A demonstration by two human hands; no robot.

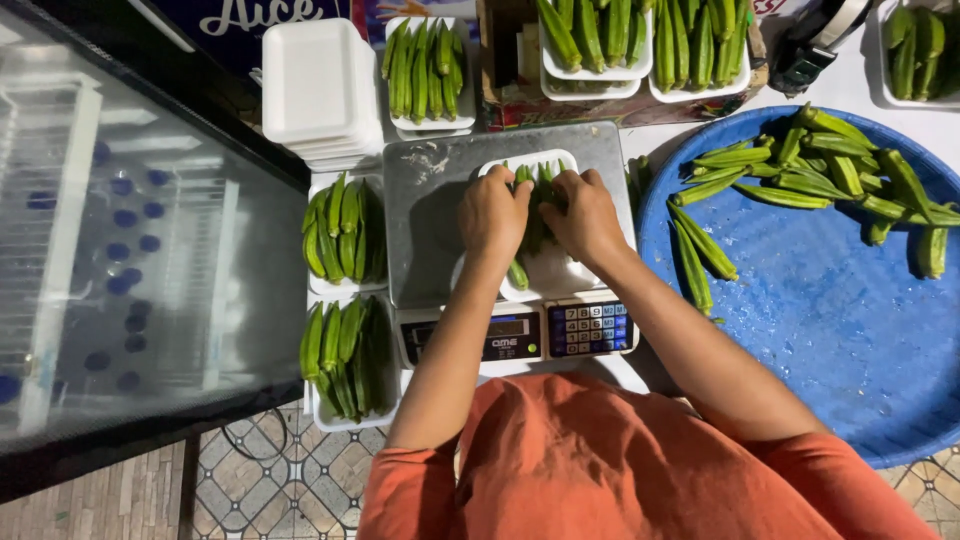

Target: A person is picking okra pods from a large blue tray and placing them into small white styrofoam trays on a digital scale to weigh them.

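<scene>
- L hand (492,213) & R hand (585,215) both pressing on okra pods (540,200) in white foam tray (560,272), sitting on digital scale (430,215); each grip closing loosely on pods.
- Step, prob: arranging/weighing a portion.
- Next move needing: pods lying flat, hands coming clear for reading.
- Loose okra (800,170) lying in blue basin (830,330) at R; filled trays (345,235) at L.

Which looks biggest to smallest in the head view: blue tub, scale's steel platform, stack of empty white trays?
1. Blue tub, clearly largest.
2. Steel platform.
3. Stack of empty white trays, though it may sit slightly nearer the camera.
</scene>
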